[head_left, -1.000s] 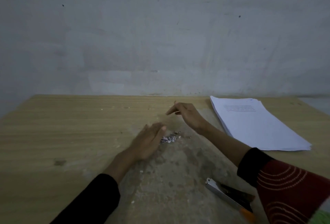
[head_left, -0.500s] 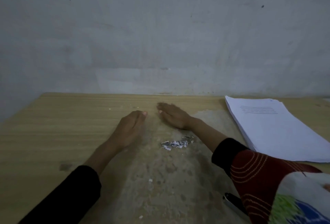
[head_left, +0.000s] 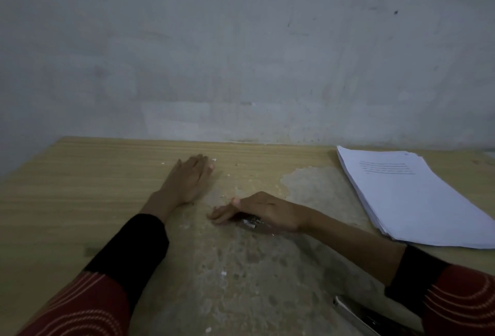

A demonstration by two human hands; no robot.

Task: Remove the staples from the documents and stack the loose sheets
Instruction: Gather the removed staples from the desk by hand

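A stack of white sheets lies on the right side of the wooden table, its top page carrying a few lines of print. My left hand lies flat on the table, fingers straight, near the far edge. My right hand rests palm down over a small heap of pulled staples and paper scraps, its fingers stretched leftward; most of the heap is hidden beneath it. Neither hand holds anything.
A metal stapler or staple remover lies at the near right, partly behind my right sleeve. The table's middle has a worn, grey patch with tiny white scraps. A grey wall stands directly behind the table.
My right hand came back from the far side of the table and now covers the staple heap. My left hand slid farther away toward the wall. The view shifted right.
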